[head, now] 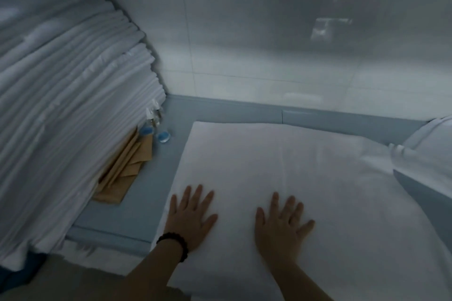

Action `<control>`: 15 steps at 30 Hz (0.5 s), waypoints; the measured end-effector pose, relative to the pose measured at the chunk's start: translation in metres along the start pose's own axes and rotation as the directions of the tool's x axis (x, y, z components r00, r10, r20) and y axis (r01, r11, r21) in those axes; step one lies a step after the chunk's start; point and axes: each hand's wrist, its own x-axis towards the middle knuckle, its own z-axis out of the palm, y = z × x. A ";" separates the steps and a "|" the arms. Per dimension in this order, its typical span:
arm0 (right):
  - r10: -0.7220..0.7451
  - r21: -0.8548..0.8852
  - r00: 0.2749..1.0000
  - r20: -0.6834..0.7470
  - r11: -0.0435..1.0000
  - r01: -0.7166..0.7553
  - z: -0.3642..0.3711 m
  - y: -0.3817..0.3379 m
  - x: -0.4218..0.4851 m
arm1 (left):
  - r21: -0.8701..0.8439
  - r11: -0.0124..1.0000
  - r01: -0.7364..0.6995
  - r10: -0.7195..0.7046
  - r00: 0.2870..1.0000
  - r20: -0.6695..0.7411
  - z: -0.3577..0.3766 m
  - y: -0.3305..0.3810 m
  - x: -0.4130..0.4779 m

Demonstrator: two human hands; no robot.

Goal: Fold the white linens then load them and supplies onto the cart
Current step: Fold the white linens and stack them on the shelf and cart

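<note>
Left hand (190,219): flat, fingers spread, palm pressed on the near left part of the white linen; grasping nothing; dark beaded bracelet (176,245) on the wrist.
Right hand (281,222): flat too, fingers splayed, palm down on the linen just right of the left hand; nothing gripped.
White linen (293,166): spread smooth across the blue padded surface (137,203), near edge hanging over the front.
Brown paper bags (124,173): lying left of the linen, partly tucked under the stack.
Small bottles (156,127): beyond the bags, blue at the base, beside the stack.
Folded linen stack (61,105): tall, leaning, far left.
Tiled wall (269,44): behind, blurred.
</note>
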 end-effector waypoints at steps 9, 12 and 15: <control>-0.067 -0.110 0.998 -0.003 0.992 0.066 0.004 0.009 0.030 | 0.032 0.988 -0.152 0.154 0.985 -0.079 0.011 -0.010 0.019; -0.119 -0.142 0.993 -0.001 0.983 0.118 -0.001 0.022 0.045 | 0.021 0.981 -0.195 0.196 0.978 -0.064 0.007 -0.018 0.027; -0.178 -0.177 0.984 0.005 0.968 0.176 -0.005 0.039 0.059 | 0.034 0.971 -0.238 0.240 0.969 -0.063 0.008 -0.023 0.024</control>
